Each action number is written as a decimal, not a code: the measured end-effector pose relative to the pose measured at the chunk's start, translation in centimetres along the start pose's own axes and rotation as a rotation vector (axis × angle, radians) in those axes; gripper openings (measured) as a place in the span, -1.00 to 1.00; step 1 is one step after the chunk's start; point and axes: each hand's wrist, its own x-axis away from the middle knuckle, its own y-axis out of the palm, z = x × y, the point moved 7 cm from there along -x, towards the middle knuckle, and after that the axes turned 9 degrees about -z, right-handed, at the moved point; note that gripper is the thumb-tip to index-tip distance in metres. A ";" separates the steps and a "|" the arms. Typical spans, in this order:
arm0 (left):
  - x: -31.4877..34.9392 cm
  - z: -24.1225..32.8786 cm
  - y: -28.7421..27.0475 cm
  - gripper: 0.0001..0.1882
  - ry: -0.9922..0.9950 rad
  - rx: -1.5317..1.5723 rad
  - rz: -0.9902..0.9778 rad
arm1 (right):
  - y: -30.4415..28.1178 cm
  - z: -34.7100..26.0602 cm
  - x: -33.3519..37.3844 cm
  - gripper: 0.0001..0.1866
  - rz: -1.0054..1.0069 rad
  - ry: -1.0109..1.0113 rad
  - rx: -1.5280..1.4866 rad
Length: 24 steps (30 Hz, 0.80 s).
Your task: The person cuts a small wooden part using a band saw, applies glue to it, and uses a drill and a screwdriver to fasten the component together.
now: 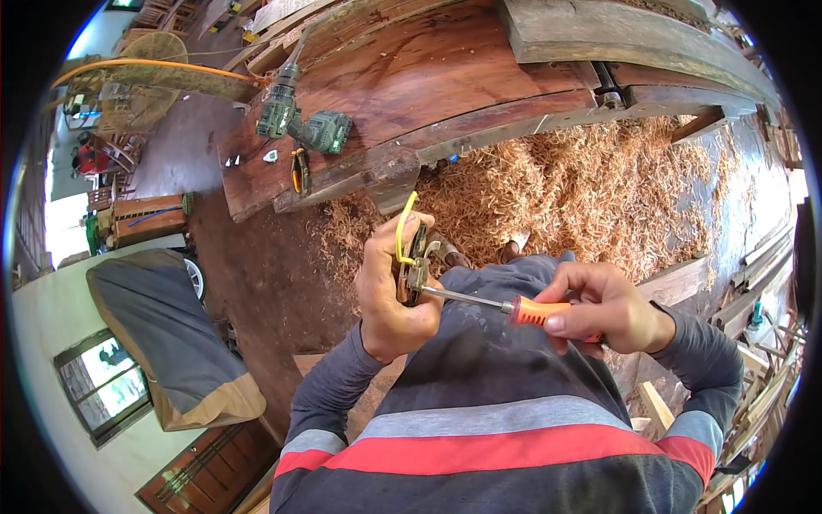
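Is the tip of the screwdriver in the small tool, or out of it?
In: the screwdriver shaft meets the small yellow-handled tool in the left hand; right hand holds its orange handle.

Grey long sleeves, light grey and red chest stripes

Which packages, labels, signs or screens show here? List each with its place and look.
No package, sign or screen can be made out.
Green power drill: lies on the reddish wooden slab; any label on it is too small to tell.
Left hand holds a small metal tool with a yellow loop; right hand holds an orange-handled screwdriver.
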 end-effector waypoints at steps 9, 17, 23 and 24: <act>-0.5 -0.3 0.2 -0.31 -0.168 0.131 -0.079 | 5.0 -3.0 3.5 -0.55 0.447 -1.059 1.983; 0.4 -0.8 1.1 -0.30 -0.055 0.010 -0.107 | 2.4 -2.5 2.3 -0.80 0.248 -0.828 1.128; 0.5 0.2 1.3 -0.30 0.028 0.022 -0.114 | 0.4 3.3 0.3 -0.67 -0.098 0.106 -0.246; 0.5 0.2 1.2 -0.30 0.028 0.023 -0.117 | 0.6 2.4 0.6 -0.72 -0.015 0.036 -0.093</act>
